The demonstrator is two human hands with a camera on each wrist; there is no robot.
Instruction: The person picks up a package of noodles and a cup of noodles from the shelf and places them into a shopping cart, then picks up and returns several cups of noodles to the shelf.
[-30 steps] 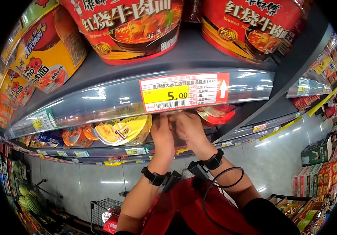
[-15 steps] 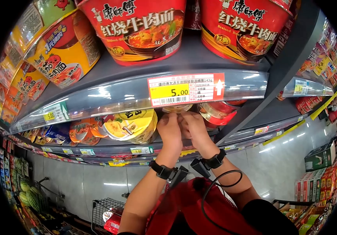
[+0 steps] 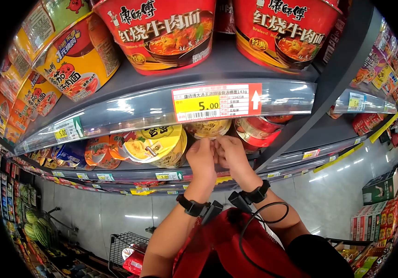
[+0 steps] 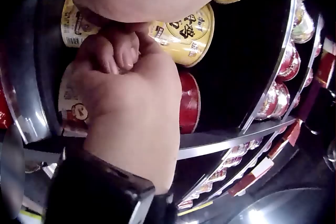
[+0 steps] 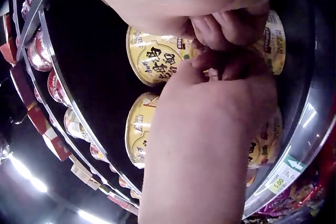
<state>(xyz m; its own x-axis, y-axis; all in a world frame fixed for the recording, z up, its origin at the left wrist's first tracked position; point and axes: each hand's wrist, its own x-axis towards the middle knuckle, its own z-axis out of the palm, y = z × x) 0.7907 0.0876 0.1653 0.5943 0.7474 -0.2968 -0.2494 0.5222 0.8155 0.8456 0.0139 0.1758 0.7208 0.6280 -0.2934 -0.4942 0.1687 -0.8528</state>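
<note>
A yellow noodle cup [image 3: 206, 128] stands on the lower shelf, partly under the price rail, its lid and front showing between its neighbours. Close at its front rim are both hands, side by side with fingertips meeting. The left hand [image 3: 201, 160] has its fingers curled inward. Curled fingers also show on the right hand [image 3: 232, 155], its thumb side toward the left hand. In the right wrist view the hands overlap the yellow cup [image 5: 157, 58], and I cannot tell whether the fingertips pinch it or its wrap. Another yellow cup [image 3: 155, 147] sits tilted to the left.
Red cups [image 3: 257, 132] stand right of the hands. Over the hands runs a shelf edge with a 5.00 price label [image 3: 217, 103]. Large red noodle tubs [image 3: 159, 39] fill the shelf above. A wire cart [image 3: 124, 250] stands behind on the floor.
Both hands have come out from under the price rail toward the body. More of the yellow cup behind them shows now. The head view has shifted slightly.
</note>
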